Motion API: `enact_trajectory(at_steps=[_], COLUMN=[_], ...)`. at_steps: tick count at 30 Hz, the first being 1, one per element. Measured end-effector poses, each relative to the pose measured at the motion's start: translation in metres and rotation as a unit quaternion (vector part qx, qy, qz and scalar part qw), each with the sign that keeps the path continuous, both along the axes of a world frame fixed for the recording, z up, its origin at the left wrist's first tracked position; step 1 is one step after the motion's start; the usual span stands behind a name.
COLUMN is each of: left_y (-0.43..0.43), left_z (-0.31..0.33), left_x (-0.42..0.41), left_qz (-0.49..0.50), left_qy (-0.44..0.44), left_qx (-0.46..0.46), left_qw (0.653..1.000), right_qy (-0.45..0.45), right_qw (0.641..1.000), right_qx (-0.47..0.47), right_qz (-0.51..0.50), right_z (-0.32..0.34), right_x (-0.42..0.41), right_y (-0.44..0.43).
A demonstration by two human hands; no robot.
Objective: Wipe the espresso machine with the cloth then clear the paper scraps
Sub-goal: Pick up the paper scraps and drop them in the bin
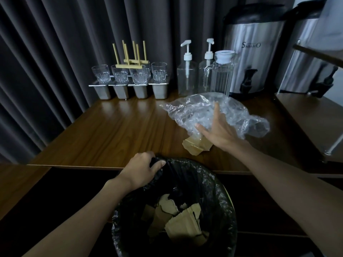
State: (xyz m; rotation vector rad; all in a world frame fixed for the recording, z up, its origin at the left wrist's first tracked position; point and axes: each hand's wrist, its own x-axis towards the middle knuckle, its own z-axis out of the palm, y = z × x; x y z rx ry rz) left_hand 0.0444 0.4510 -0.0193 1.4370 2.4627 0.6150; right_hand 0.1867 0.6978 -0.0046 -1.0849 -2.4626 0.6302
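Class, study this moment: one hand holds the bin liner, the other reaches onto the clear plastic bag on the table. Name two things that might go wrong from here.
1. The right hand rests open on the clear plastic bag, while the brown paper scrap lies partly beneath it; lifting the bag may leave the scrap behind or flick it off the table edge.
2. The left hand grips only the bin liner rim; the liner might slip down.
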Motion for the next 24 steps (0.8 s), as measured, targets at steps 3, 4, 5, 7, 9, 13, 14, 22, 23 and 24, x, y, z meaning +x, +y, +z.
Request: enact_trajectory(at_steps=[3,4,5,7,9,13,14,22,23,24], left_y=[0.001,0.001,0.001,0.001,0.001,0.001,0.002,0.001,0.001,0.001], left_z=[0.001,0.001,0.002,0.002,0.001,0.001,0.001,-0.002,-0.002,-0.003], left_x=[0.0,0.001,0.001,0.001,0.0,-0.001,-0.001,-0.004,-0.004,-0.004], left_qz=[0.0,0.0,0.0,0.0,0.0,-0.001,-0.001,-0.002,-0.002,-0.001], left_qy=[0.003,0.003,0.004,0.002,0.0,0.0,0.0,0.002,0.003,0.001], left_qx=[0.002,0.002,0.002,0.002,0.004,0.005,0.006,0.006,0.006,0.006], left_qw=[1.0,1.0,1.0,1.0,1.0,1.0,1.0,1.0,1.0,1.0], right_qy=[-0.036,-0.08,-0.119,-0.156,-0.169,-0.193,-0.167,-0.064,-0.096,-0.124], right_qw=[0.999,0.995,0.987,0.963,0.947,0.965,0.977,0.997,0.994,0.99], right_qx=[0.003,0.051,0.108,0.217,0.274,0.179,0.127,0.03,0.039,0.041], right_qz=[-0.009,-0.017,-0.028,-0.034,-0.019,0.022,0.026,0.044,0.046,0.043], right_z=[0.0,-0.001,-0.003,-0.003,0.002,0.004,0.003,-0.005,-0.01,-0.015], right_x=[-0.004,-0.004,-0.003,0.0,0.0,-0.013,-0.014,-0.015,-0.016,-0.016], right_y=[0.004,0.005,0.007,0.008,0.008,0.017,0.017,0.004,0.007,0.011])
